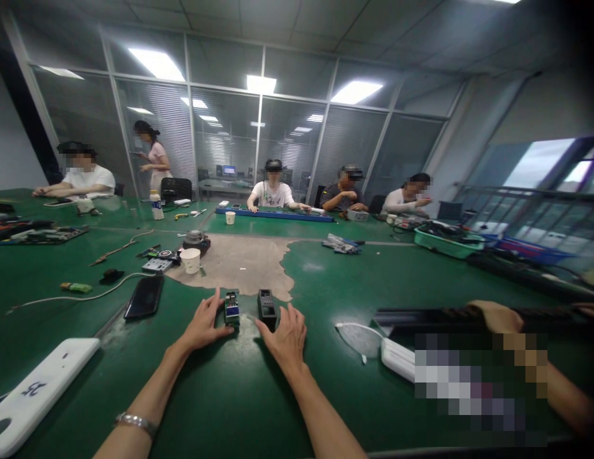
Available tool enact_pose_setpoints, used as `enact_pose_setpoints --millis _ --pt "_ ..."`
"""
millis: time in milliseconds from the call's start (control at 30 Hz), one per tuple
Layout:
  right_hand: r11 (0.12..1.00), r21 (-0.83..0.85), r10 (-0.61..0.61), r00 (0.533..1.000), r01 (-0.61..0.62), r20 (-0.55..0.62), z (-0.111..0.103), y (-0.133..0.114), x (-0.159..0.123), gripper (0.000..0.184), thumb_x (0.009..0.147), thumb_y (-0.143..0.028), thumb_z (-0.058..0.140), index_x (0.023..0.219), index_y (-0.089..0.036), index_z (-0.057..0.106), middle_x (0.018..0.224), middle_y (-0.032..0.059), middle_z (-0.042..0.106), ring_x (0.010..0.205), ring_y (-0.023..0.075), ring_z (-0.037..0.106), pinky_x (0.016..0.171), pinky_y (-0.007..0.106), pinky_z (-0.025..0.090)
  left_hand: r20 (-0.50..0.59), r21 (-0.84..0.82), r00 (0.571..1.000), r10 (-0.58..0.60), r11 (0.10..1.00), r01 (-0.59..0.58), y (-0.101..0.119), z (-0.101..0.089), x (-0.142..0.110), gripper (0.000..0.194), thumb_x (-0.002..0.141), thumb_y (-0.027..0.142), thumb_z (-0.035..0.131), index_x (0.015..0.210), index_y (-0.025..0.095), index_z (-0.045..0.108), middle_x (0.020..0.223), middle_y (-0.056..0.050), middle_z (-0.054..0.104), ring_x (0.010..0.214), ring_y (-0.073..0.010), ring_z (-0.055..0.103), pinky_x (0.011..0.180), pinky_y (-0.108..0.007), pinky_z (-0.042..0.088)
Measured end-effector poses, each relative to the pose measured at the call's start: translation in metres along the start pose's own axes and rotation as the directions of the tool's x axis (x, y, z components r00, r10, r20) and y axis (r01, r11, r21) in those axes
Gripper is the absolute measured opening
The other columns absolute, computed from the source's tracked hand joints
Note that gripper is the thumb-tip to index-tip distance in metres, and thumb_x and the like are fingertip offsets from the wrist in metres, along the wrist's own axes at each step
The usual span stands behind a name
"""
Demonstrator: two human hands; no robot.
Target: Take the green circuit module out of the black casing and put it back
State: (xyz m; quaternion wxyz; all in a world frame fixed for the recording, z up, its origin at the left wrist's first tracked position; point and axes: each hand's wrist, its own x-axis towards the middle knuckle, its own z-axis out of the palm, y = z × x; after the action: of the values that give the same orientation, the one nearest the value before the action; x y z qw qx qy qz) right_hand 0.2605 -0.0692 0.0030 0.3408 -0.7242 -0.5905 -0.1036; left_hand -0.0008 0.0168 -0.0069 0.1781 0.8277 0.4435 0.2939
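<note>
In the head view, picture a clock face laid on the bench [354,280], centred between your hands, twelve pointing away from you. The circuit-board module [232,310] lies at eleven, its components facing up. The dark casing [267,306] lies at one, just beside it, with a gap between them. Your left hand [207,324] is relaxed, thumb and forefinger parted around the module's near left corner; your right hand [286,335] is likewise unclenched, thumb and fingers spread about the casing's near end.

To handle this pair well, you should take the module by its edges, since pressure on the raised components could bend or loosen them. Steady the casing by its outer walls, fingertips out of its recesses, and turn either piece slowly, without sliding the board's underside over the bench. Watch your right elbow near the white cable [351,326] at three.

You cannot see the underside of either piece, and the module's markings are too small to read. Whether your fingertips actually touch the parts, you cannot tell. At four, a blurred patch covers part of the white box [396,358] and your neighbour's forearm; at eight, the numbered white device [48,389] is cut off by the frame.
</note>
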Motion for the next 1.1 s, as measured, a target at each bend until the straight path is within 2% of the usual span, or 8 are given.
enact_pose_setpoints --millis 200,400,533,667,867,1100 --pt "0.999 0.034 0.0 1.0 -0.001 0.002 0.0 -0.011 0.004 0.059 0.082 -0.06 0.072 0.117 -0.013 0.069 0.138 0.0228 0.058 0.129 0.0385 0.047 0.102 0.051 0.041 -0.018 -0.01 1.0 0.014 1.0 -0.015 0.001 0.001 -0.005 0.115 0.084 0.054 0.071 0.163 0.02 -0.006 0.152 -0.017 0.05 0.144 -0.041 0.036 0.12 -0.062 0.019" --pt "0.992 0.126 0.025 1.0 -0.027 0.013 -0.004 -0.017 0.007 0.038 0.085 -0.047 0.071 0.106 -0.016 0.074 0.137 0.0195 0.06 0.128 0.0362 0.049 0.103 0.049 0.041 0.003 -0.002 1.0 0.02 1.0 -0.02 0.006 -0.001 -0.003 0.116 0.086 0.056 0.07 0.162 0.018 -0.009 0.153 -0.018 0.049 0.141 -0.0378 0.04 0.117 -0.057 0.027" --pt "0.961 0.276 0.009 0.999 0.002 -0.041 -0.011 -0.03 0.01 0.04 0.09 -0.05 0.065 0.106 -0.016 0.075 0.131 0.0179 0.064 0.126 0.0325 0.051 0.106 0.046 0.04 0.005 -0.01 1.0 0.02 1.0 -0.02 0.007 -0.002 -0.003 0.116 0.086 0.055 0.07 0.162 0.018 -0.008 0.154 -0.018 0.048 0.141 -0.0373 0.041 0.117 -0.056 0.029" --pt "0.937 0.345 -0.035 0.997 0.057 -0.071 -0.017 -0.061 0.015 0.042 0.091 -0.051 0.065 0.11 -0.015 0.074 0.132 0.0181 0.064 0.126 0.0309 0.051 0.108 0.046 0.039 -0.007 -0.02 1.0 0.012 1.0 -0.012 0.008 -0.002 -0.004 0.117 0.085 0.054 0.072 0.163 0.016 -0.006 0.153 -0.018 0.049 0.14 -0.0373 0.042 0.116 -0.055 0.03" --pt "0.953 0.302 -0.048 0.998 0.038 0.027 -0.021 -0.097 0.017 0.035 0.082 -0.049 0.075 0.098 -0.018 0.076 0.136 0.0177 0.061 0.127 0.0353 0.049 0.105 0.048 0.041 -0.041 -0.045 0.999 0.024 0.999 -0.025 0.008 0.0 -0.004 0.115 0.085 0.051 0.071 0.162 0.017 -0.007 0.152 -0.018 0.05 0.14 -0.036 0.043 0.116 -0.054 0.032" --pt "0.966 0.236 -0.108 0.994 0.108 -0.014 -0.023 -0.106 0.021 0.039 0.085 -0.05 0.072 0.104 -0.016 0.074 0.142 0.0184 0.056 0.134 0.0358 0.042 0.108 0.05 0.036 -0.041 -0.035 0.999 0.03 0.999 -0.031 0.005 0.002 -0.002 0.115 0.086 0.048 0.071 0.162 0.018 -0.01 0.151 -0.018 0.05 0.137 -0.036 0.047 0.116 -0.054 0.033"
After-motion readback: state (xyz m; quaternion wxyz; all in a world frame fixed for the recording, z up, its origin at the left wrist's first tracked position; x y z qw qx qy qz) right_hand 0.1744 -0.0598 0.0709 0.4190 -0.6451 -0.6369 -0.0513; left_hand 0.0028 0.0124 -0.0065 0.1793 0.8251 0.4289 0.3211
